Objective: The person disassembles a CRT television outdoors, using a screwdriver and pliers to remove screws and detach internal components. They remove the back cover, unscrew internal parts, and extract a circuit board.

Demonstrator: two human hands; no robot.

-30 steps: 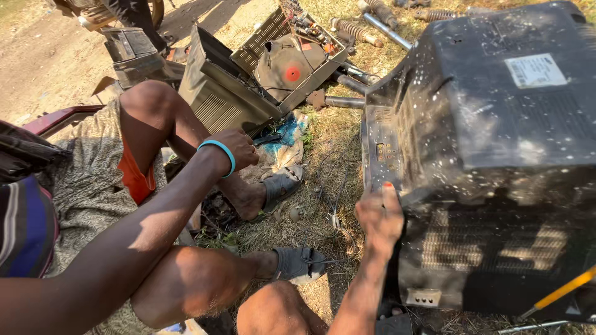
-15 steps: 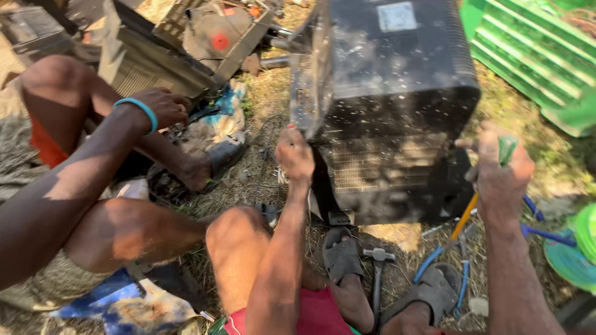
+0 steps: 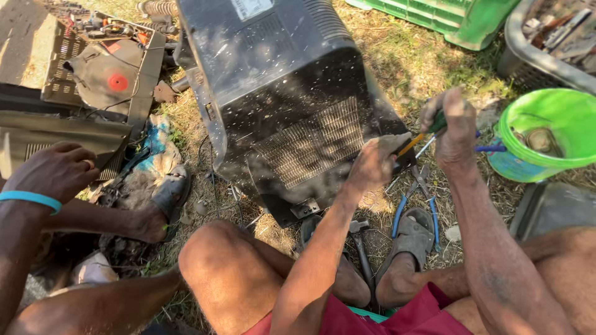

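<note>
Head view, sweeping left to right: a co-worker's hand (image 3: 53, 170) with a blue wristband (image 3: 31, 200) rests loosely curled on a knee, beside an opened chassis (image 3: 102, 68) with a red dot. In the middle, a dusty black television set (image 3: 279, 99) lies back-up on the grass. The left hand (image 3: 372, 162) presses against its lower right corner, fingers bent and flat on the casing, gripping nothing. Just to the right, the right hand (image 3: 450, 127) is closed tight around a screwdriver (image 3: 419, 136), its yellow shaft angled at that corner. Below, pliers (image 3: 400, 214) and a hammer (image 3: 360, 239) lie by sandalled feet. Far right, a green bucket (image 3: 546, 133).
</note>
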